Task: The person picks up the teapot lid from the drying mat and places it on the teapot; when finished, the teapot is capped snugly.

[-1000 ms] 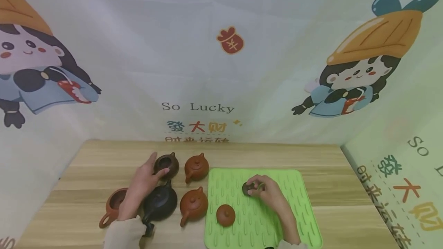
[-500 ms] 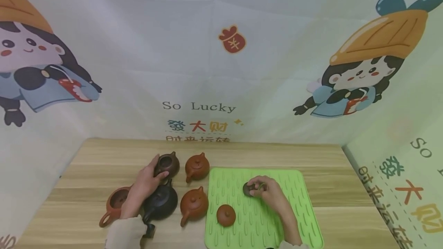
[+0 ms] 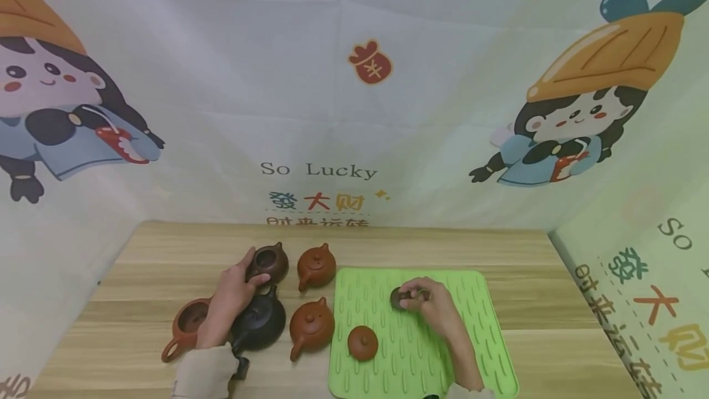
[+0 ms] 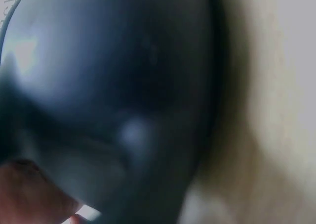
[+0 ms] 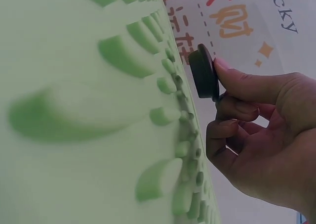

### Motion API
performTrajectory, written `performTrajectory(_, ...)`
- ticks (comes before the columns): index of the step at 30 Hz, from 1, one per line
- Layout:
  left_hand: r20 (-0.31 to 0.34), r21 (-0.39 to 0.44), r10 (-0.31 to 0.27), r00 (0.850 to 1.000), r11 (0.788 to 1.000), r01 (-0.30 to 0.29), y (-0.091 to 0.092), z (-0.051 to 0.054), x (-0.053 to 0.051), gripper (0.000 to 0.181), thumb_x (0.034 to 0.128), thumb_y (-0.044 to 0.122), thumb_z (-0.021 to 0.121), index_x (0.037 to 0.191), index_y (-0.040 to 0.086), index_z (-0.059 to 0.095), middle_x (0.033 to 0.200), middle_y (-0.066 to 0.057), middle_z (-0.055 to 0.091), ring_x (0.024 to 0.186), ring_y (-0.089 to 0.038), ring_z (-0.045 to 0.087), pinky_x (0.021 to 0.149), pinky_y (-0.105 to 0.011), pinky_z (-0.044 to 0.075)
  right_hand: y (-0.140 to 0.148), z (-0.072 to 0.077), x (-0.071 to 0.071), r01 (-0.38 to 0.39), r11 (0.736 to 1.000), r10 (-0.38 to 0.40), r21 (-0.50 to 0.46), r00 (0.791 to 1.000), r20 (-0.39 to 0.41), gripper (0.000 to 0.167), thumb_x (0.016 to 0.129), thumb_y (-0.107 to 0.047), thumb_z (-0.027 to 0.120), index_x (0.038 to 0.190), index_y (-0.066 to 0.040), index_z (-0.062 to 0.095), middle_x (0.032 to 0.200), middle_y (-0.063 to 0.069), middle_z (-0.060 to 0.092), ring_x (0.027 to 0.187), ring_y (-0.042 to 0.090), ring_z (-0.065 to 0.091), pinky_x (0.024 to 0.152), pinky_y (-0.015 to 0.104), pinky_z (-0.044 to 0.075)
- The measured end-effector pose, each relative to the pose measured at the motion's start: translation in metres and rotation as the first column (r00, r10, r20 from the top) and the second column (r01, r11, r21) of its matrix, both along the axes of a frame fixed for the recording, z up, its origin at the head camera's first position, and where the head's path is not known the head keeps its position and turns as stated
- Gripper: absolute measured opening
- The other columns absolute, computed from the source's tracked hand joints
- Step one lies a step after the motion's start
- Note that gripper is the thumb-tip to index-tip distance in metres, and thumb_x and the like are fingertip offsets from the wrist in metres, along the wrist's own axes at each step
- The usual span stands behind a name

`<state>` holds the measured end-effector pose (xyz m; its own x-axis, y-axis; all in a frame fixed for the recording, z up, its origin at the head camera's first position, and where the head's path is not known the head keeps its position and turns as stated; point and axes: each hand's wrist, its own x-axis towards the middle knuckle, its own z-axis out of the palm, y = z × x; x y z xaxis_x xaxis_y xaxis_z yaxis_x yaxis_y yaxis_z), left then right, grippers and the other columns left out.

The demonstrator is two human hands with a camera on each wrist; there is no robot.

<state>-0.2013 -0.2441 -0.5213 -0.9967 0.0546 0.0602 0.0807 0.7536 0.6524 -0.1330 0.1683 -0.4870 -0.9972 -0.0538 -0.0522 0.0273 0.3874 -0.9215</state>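
A pale cloth backdrop (image 3: 221,109) printed with cartoon figures rises behind everything, past 12 o'clock as the head view looks down. In front of it spreads the wood-grain surface (image 3: 559,288). A lime-green ridged mat (image 3: 399,359) lies at about 4 o'clock from its middle.

The left hand (image 3: 232,289) reaches in from 7 o'clock, its grip curved round the dark brown teapot (image 3: 277,271), with the thumb near the rim. The right hand (image 3: 434,308), over the mat, has its grip pinched on the knob of a small lid, the other fingers curled in.

Of the pots, the black teapot (image 3: 263,325) looks biggest; it sits partly behind the left wrist and fills most of the blurred left wrist view. From it, the dark brown teapot, its round mouth uncovered, stands at 12 o'clock. An open-mouthed red-brown teapot (image 3: 181,325) is at 9 o'clock, partly hidden by the left arm. One lidded red-brown pot (image 3: 312,328) stands at 3 o'clock, another lidded pot (image 3: 317,270) at 2.

Smallest are the lids. The red-brown lid (image 3: 363,345) rests knob-up on the mat, at 8 o'clock from the right hand. The dark lid (image 5: 203,74) is in that hand's grip, underside toward the mat; whether it touches is unclear.
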Motion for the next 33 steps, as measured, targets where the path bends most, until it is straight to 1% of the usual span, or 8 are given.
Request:
performTrajectory(1, -0.008, -0.003, 0.0, 1.0, 1.0, 0.0, -0.002, -0.004, -0.001, 0.08, 0.1042, 0.029, 0.078, 0.164, -0.009, 0.04, 0.147, -0.047, 0.053, 0.134, -0.065, 0.055, 0.108, -0.07, 0.05, 0.0, 0.0, 0.0, 0.007, 1.0, -0.007, -0.002, 1.0, 0.002, 0.018, 0.09, 0.005, 0.083, 0.107, 0.003, 0.08, 0.095, 0.008, 0.062, 0.071, 0.013, 0.05, 0.066, 0.023, 0.044)
performTrajectory(8, -0.059, -0.032, -0.011, 0.998, 0.999, 0.009, -0.022, -0.055, -0.026, 0.084, 0.1032, 0.034, 0.079, 0.165, -0.008, 0.04, 0.146, -0.046, 0.055, 0.133, -0.064, 0.057, 0.107, -0.071, 0.051, -0.002, 0.003, 0.001, 0.006, 1.0, -0.006, -0.006, 1.0, -0.006, 0.018, 0.09, 0.004, 0.085, 0.107, 0.004, 0.079, 0.094, 0.006, 0.061, 0.072, 0.013, 0.051, 0.068, 0.024, 0.044)
performTrajectory(10, -0.072, -0.033, -0.018, 0.997, 0.999, 0.015, -0.024, -0.061, -0.029, 0.086, 0.1026, 0.036, 0.08, 0.164, -0.009, 0.04, 0.144, -0.046, 0.056, 0.131, -0.065, 0.058, 0.105, -0.071, 0.052, -0.003, 0.004, 0.001, 0.004, 1.0, -0.004, -0.006, 1.0, -0.016, 0.018, 0.089, 0.004, 0.085, 0.106, 0.004, 0.079, 0.093, 0.006, 0.061, 0.072, 0.013, 0.05, 0.068, 0.024, 0.044)
performTrajectory(13, -0.097, -0.044, -0.018, 0.995, 0.999, 0.013, -0.02, -0.058, -0.026, 0.087, 0.1019, 0.041, 0.079, 0.162, -0.01, 0.042, 0.141, -0.047, 0.058, 0.128, -0.065, 0.061, 0.102, -0.071, 0.054, -0.005, 0.006, 0.001, 0.008, 1.0, -0.008, 0.001, 0.999, -0.034, 0.018, 0.088, 0.004, 0.086, 0.105, 0.004, 0.079, 0.092, 0.006, 0.06, 0.069, 0.011, 0.047, 0.067, 0.023, 0.042)
performTrajectory(20, -0.031, -0.017, 0.014, 0.999, 1.0, -0.015, -0.003, -0.016, -0.007, 0.079, 0.1028, 0.024, 0.08, 0.162, -0.012, 0.042, 0.144, -0.048, 0.055, 0.133, -0.066, 0.056, 0.105, -0.071, 0.052, -0.017, 0.008, -0.006, -0.03, 1.0, 0.03, 0.004, 0.999, -0.034, 0.017, 0.089, 0.004, 0.086, 0.105, 0.002, 0.079, 0.091, 0.005, 0.06, 0.072, 0.012, 0.05, 0.069, 0.024, 0.046)
performTrajectory(23, 0.001, -0.027, 0.007, 1.0, 1.0, -0.007, -0.006, -0.018, -0.01, 0.08, 0.1042, 0.025, 0.078, 0.165, -0.01, 0.038, 0.149, -0.046, 0.052, 0.137, -0.064, 0.054, 0.107, -0.071, 0.051, -0.024, 0.011, -0.009, -0.039, 0.999, 0.04, 0.014, 0.998, -0.038, 0.016, 0.09, 0.004, 0.086, 0.104, 0.001, 0.079, 0.092, 0.005, 0.06, 0.077, 0.015, 0.054, 0.071, 0.025, 0.048)
performTrajectory(29, -0.024, -0.043, -0.008, 1.0, 0.999, 0.007, -0.019, -0.047, -0.026, 0.084, 0.1035, 0.033, 0.078, 0.166, -0.006, 0.039, 0.15, -0.044, 0.054, 0.137, -0.062, 0.056, 0.107, -0.069, 0.052, -0.031, 0.019, -0.012, -0.083, 0.997, 0.083, 0.003, 0.995, -0.06, 0.017, 0.091, 0.002, 0.086, 0.106, 0.003, 0.078, 0.093, 0.006, 0.061, 0.078, 0.016, 0.054, 0.071, 0.024, 0.048)
performTrajectory(33, -0.031, -0.023, -0.006, 0.999, 1.0, 0.005, -0.022, -0.054, -0.029, 0.082, 0.103, 0.031, 0.08, 0.165, -0.005, 0.041, 0.148, -0.044, 0.056, 0.136, -0.062, 0.057, 0.108, -0.07, 0.052, -0.037, 0.021, -0.012, -0.097, 0.995, 0.097, -0.001, 0.994, -0.059, 0.018, 0.091, 0.003, 0.086, 0.107, 0.004, 0.078, 0.092, 0.005, 0.06, 0.077, 0.015, 0.054, 0.07, 0.024, 0.048)
